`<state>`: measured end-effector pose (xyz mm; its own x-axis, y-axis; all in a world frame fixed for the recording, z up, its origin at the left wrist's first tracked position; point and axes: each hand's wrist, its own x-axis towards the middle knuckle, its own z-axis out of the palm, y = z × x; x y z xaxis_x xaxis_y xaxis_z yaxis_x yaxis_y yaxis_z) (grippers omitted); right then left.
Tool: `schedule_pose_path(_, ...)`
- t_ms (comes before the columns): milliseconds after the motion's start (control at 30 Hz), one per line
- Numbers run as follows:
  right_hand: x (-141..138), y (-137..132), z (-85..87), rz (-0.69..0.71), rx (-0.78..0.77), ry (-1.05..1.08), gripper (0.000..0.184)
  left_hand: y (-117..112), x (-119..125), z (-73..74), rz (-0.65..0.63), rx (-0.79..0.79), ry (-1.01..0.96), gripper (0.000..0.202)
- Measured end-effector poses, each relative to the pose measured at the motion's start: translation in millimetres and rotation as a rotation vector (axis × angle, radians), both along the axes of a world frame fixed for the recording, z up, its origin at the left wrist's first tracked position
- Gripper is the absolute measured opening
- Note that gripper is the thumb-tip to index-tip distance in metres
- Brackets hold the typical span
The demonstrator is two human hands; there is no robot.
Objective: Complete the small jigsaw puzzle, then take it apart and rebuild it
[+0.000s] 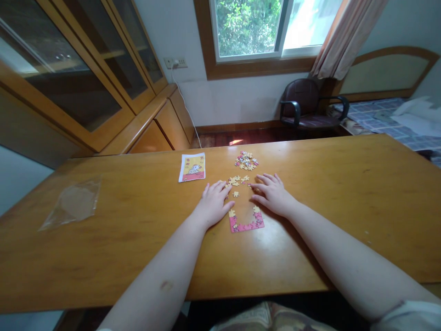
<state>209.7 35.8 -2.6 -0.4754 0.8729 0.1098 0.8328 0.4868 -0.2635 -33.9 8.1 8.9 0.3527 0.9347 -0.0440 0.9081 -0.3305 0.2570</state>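
Note:
My left hand (214, 202) lies flat on the wooden table (327, 193), fingers stretched toward loose yellow jigsaw pieces (236, 180). My right hand (272, 193) rests palm down beside it, fingers spread and touching the same scatter. Between and just below the hands sits a partly joined pink and yellow puzzle border (246, 223). Farther back is a small heap of pink pieces (246, 161). Neither hand holds anything that I can see.
A picture card (192, 167) lies left of the pieces. A clear plastic bag (74, 202) sits near the table's left end. Glass-door cabinets stand at the left, an office chair (306, 108) and a bed behind the table under a window.

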Motion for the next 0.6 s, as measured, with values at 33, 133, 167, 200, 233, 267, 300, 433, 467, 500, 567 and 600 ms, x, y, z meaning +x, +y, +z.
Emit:
schedule_pose_path(33,0.1,0.3,-0.1,-0.009,0.009,0.006,0.044,0.4,-0.5,-0.5,0.009,0.011,-0.006,0.053)
schedule_pose_path(133,0.8,1.6,-1.1,-0.045,0.031,0.024,0.040,1.6,-1.2,-1.6,0.049,0.038,-0.004,0.051)
schedule_pose_path(167,1.1,2.1,-1.5,-0.055,0.035,0.030,0.039,2.0,-1.3,-1.5,0.070,0.043,0.003,0.051)
schedule_pose_path(200,1.5,2.5,-1.8,-0.061,0.037,0.035,0.039,2.5,-1.4,-1.2,0.090,0.045,0.008,0.051)
schedule_pose_path(233,1.9,2.9,-1.9,-0.064,0.038,0.040,0.039,3.0,-1.7,-0.7,0.106,0.045,0.009,0.051)
schedule_pose_path(267,2.2,3.1,-2.0,-0.065,0.038,0.046,0.039,3.6,-2.1,-0.1,0.119,0.043,0.009,0.051)
schedule_pose_path(300,2.5,3.3,-1.9,-0.066,0.040,0.052,0.039,4.1,-2.6,0.5,0.132,0.040,0.008,0.050)
schedule_pose_path(433,2.8,3.2,-1.2,-0.067,0.041,0.066,0.039,5.9,-5.3,1.2,0.176,0.032,0.012,0.050)
schedule_pose_path(467,2.8,3.1,-1.1,-0.067,0.039,0.069,0.039,6.1,-5.9,0.9,0.176,0.028,0.015,0.050)
schedule_pose_path(500,2.8,3.1,-0.9,-0.068,0.038,0.071,0.038,6.3,-6.3,0.5,0.170,0.026,0.018,0.050)
schedule_pose_path(567,2.9,3.0,-0.6,-0.070,0.036,0.075,0.038,6.5,-6.6,-0.2,0.150,0.024,0.024,0.050)
schedule_pose_path(600,3.0,3.1,-0.5,-0.071,0.035,0.076,0.038,6.5,-6.5,-0.4,0.144,0.024,0.025,0.050)
